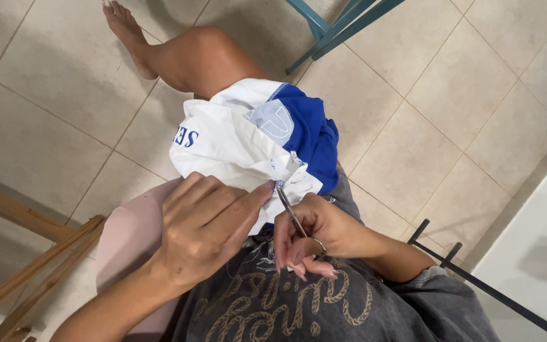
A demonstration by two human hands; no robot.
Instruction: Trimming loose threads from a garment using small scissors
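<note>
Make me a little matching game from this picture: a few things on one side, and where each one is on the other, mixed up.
Things:
1. small scissors
2. white and blue garment
3. teal chair legs
4. wooden frame

Places:
a. lower left, on the floor
b. in the right hand
c. top of the picture
d. on the lap, pinned by the left hand

Pairs: 1-b, 2-d, 3-c, 4-a
</note>
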